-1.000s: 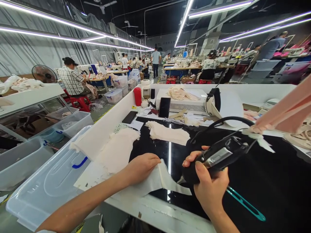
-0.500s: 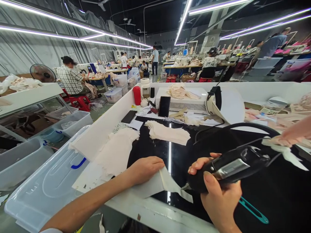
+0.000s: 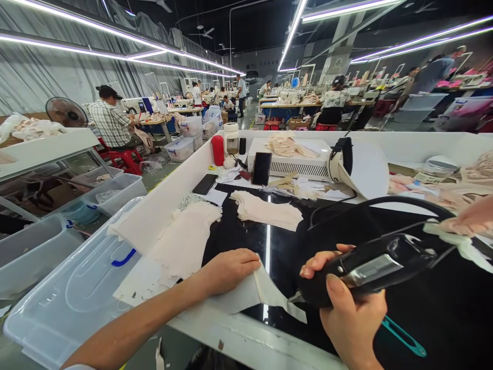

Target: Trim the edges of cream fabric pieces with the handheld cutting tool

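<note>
My left hand (image 3: 233,270) lies on a pale cream fabric piece (image 3: 269,288) at the table's front edge, its fingers together and gripping the folded edge. The fabric narrows to a pointed end on the right. In my right hand (image 3: 352,313) is a black corded handheld power tool (image 3: 370,270) with a shiny metal strip, fingers and thumb wrapped round it. Its thin metal tip (image 3: 296,297) is at the fabric's narrow end; whether it touches is unclear. At the right edge, another person's hand (image 3: 472,218) holds a pale fabric strip (image 3: 449,236).
A cream fabric stack (image 3: 267,209) and a larger pile (image 3: 188,239) lie beyond my left hand. Phones (image 3: 262,168), a red container (image 3: 217,150) and a white visor (image 3: 365,172) stand behind. A teal tool (image 3: 404,336) lies right. A clear bin lid (image 3: 77,303) is at left.
My right hand and the black tool have shifted slightly right. The other person's hand with the strip has also moved right. My left hand stays on the fabric.
</note>
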Tool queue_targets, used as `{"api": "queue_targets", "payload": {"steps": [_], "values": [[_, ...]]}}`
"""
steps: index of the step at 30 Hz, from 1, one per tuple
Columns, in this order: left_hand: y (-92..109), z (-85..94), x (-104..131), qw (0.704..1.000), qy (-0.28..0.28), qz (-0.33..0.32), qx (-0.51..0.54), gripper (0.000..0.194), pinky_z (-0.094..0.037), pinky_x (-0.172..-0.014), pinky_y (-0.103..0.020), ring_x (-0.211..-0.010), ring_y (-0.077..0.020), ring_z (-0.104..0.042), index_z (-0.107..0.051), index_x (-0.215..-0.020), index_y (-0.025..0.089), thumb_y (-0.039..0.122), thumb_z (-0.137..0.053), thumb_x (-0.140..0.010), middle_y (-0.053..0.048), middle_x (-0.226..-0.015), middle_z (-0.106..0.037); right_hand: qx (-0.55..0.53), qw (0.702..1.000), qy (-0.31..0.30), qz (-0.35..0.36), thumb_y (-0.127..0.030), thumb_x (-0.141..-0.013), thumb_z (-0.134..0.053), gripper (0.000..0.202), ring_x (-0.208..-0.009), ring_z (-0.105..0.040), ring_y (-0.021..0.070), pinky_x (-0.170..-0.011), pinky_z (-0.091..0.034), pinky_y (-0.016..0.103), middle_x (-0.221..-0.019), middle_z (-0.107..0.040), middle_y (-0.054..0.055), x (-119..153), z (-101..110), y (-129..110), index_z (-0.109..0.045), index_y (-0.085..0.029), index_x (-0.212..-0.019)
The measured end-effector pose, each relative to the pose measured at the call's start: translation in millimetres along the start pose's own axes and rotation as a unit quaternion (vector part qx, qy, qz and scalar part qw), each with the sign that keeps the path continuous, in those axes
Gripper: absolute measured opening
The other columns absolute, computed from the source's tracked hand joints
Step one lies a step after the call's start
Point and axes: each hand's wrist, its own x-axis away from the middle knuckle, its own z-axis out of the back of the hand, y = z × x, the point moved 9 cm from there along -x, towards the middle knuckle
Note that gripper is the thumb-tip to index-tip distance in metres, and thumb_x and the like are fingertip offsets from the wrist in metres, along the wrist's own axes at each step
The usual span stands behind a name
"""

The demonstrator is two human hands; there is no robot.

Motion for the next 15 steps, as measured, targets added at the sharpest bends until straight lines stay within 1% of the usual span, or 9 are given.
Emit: {"api": "queue_targets", "payload": {"steps": [4, 8, 11, 15], "values": [[-2, -3.6, 1, 1.000, -0.015, 0.015, 0.016, 0.033, -0.055, -0.105, -0.035, -0.120, -0.0215, -0.065, -0.064, -0.127, 0.010, 0.008, -0.040, -0.105, -0.013, -0.131, -0.067, 0.000, 1.000, 0.007, -0.004, -0.032, -0.082, -0.079, 0.037, -0.062, -0.063, 0.0166, -0.062, -0.055, 0.035, -0.076, -0.066, -0.002, -5, -4, -1, -0.059, -0.025, -0.113], [-5, -7.2, 2, 0.998, -0.026, 0.039, 0.032, 0.034, -0.054, -0.106, -0.034, -0.124, -0.0206, -0.063, -0.063, -0.131, 0.014, 0.010, -0.041, -0.105, -0.011, -0.135, -0.065, -0.018, 0.999, 0.024, 0.016, -0.032, -0.081, -0.078, 0.038, -0.060, -0.061, 0.0154, -0.061, -0.054, 0.034, -0.075, -0.065, -0.003, -17, -16, 0, -0.058, -0.025, -0.112], [-5, -6.2, 2, 0.998, -0.013, 0.040, 0.038, 0.034, -0.055, -0.104, -0.033, -0.122, -0.0195, -0.065, -0.063, -0.129, 0.016, 0.011, -0.039, -0.106, -0.010, -0.133, -0.067, -0.035, 0.999, 0.028, 0.015, -0.032, -0.082, -0.077, 0.039, -0.061, -0.061, 0.0145, -0.063, -0.053, 0.033, -0.077, -0.065, -0.004, -27, -30, 9, -0.056, -0.026, -0.114], [-2, -4.0, 2, 0.999, 0.006, 0.028, 0.043, 0.032, -0.056, -0.103, -0.032, -0.119, -0.0202, -0.066, -0.064, -0.127, 0.013, 0.012, -0.039, -0.106, -0.012, -0.130, -0.068, -0.039, 0.999, 0.015, 0.017, -0.032, -0.083, -0.075, 0.039, -0.062, -0.061, 0.0143, -0.066, -0.052, 0.034, -0.078, -0.065, -0.006, -37, -47, 22, -0.054, -0.027, -0.116]]}}
